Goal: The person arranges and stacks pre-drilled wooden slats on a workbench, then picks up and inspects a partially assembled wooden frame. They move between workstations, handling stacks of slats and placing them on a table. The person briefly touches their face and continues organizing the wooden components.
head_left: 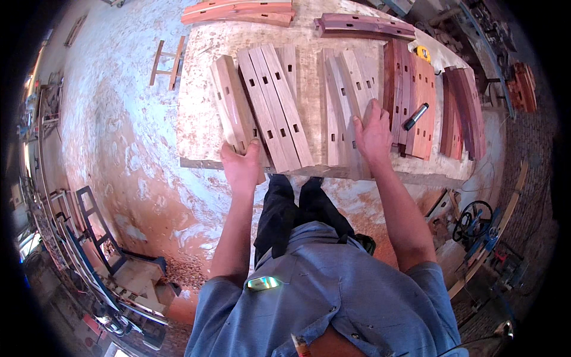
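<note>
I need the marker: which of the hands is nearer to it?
Right. The right hand is just left of the dark marker; the left hand is much farther left, gripping a pale slotted board.

Illumination: bright at centre. Floor [116,71] at 10 o'clock exhibits bluish-white glare; tabletop [194,113] at 12 o'clock is strongly lit. Periphery: dim from 3 to 4 o'clock, straight edges curved, black vignette surrounding.

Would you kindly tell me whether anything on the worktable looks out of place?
Mainly the dark marker: it lies loose and aslant on the reddish slotted boards, out of line with them. No damage stands out.
</note>
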Available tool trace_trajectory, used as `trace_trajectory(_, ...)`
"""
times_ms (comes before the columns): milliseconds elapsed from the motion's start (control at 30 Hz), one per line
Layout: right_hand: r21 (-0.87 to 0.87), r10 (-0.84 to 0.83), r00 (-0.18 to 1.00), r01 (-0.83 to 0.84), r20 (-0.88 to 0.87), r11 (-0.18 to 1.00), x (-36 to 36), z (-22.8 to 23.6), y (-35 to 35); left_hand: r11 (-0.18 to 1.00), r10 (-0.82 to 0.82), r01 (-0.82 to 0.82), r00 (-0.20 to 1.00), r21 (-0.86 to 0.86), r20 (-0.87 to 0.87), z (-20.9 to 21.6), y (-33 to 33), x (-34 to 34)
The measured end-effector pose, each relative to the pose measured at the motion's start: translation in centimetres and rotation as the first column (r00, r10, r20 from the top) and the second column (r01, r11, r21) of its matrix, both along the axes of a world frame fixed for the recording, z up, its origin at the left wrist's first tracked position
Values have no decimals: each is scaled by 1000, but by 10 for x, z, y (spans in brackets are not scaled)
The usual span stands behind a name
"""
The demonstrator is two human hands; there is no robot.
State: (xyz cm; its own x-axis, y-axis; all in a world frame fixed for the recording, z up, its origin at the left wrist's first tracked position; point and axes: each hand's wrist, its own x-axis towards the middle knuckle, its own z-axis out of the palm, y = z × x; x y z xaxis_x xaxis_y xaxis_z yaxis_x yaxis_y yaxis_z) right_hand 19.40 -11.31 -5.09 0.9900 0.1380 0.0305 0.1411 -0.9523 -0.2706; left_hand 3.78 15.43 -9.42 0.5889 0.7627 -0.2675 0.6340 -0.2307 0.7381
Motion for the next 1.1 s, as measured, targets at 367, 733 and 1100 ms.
trace_trajectory(367,-2,-40,991,40,-127,999,1,6,3,982,-19,38,995,186,-103,-1,-23,7)
trace_trajectory(733,-15,-40,997,40,-64,999,0,2,3,672,372,-12,870,-740,323,34,25,-34)
trace_trajectory(1100,-30,-8,998,7,-57,1000,0,1,1,122,647,347,683,-930,340,33,36,-47)
